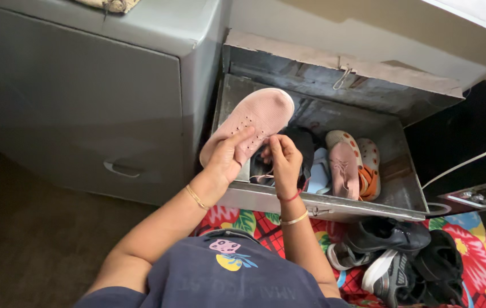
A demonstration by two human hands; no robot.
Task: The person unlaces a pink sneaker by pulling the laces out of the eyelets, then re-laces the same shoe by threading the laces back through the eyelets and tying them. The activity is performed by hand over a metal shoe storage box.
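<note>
My left hand grips a pink perforated shoe by its side and holds it tilted, toe up, above the left end of an open grey metal box. My right hand pinches the shoe's pink lace near the tongue, just right of my left hand. Both wrists wear thin gold bangles, and the right also has a red thread. Inside the box lie a second pink shoe, a white and orange shoe and dark footwear partly hidden behind my hands.
The box's hinged lid stands open against the wall. A grey cabinet with a handle is at left. Black and grey shoes lie on a red floral cloth at right. A dark appliance sits at far right.
</note>
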